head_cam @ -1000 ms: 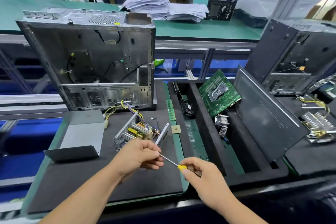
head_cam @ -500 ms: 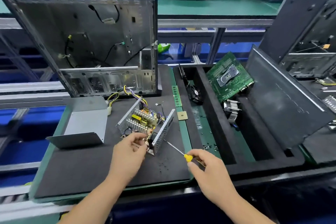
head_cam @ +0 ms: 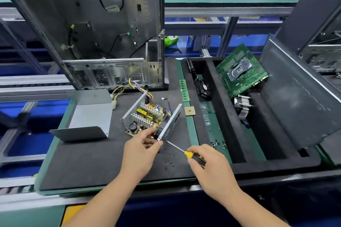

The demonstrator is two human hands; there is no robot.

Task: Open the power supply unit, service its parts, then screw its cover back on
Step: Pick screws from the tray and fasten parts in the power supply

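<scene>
At the bottom of the frame, a person's two bare forearms reach over a black foam work mat (head_cam: 88, 162). The right hand (head_cam: 208, 166), lower center-right, curls its fingers around the yellow-and-black handle of a screwdriver (head_cam: 186, 153), whose thin metal shaft angles up and left until its tip meets the near corner of the power supply unit (head_cam: 151, 118). The left hand (head_cam: 142, 147), just left of center, pinches that same near corner between curled fingers and thumb, steadying it.

The power supply unit sits at mid-frame on the mat, its cover off and its inside exposed: a brown circuit board packed with silver finned heat sinks, yellow transformers and a dark round capacitor, flanked by perforated grey metal walls on its left and right sides. A bundle of yellow, purple and black wires (head_cam: 129, 86) runs from its far end toward the upper left.

To its left on the mat lies the removed cover (head_cam: 90, 114), a bent sheet of plain grey metal, open side up. To the right, a green memory stick (head_cam: 184, 90) and a small square processor chip (head_cam: 189, 111) rest on the green strip, and loose screws (head_cam: 217, 144) lie scattered in a foam tray (head_cam: 221, 108).

Farther back, that tray holds a fan (head_cam: 203, 86), a green motherboard (head_cam: 241, 72) leaning upright, and a finned heat sink (head_cam: 243, 107). A bare computer case (head_cam: 92, 24) fills the upper left.
</scene>
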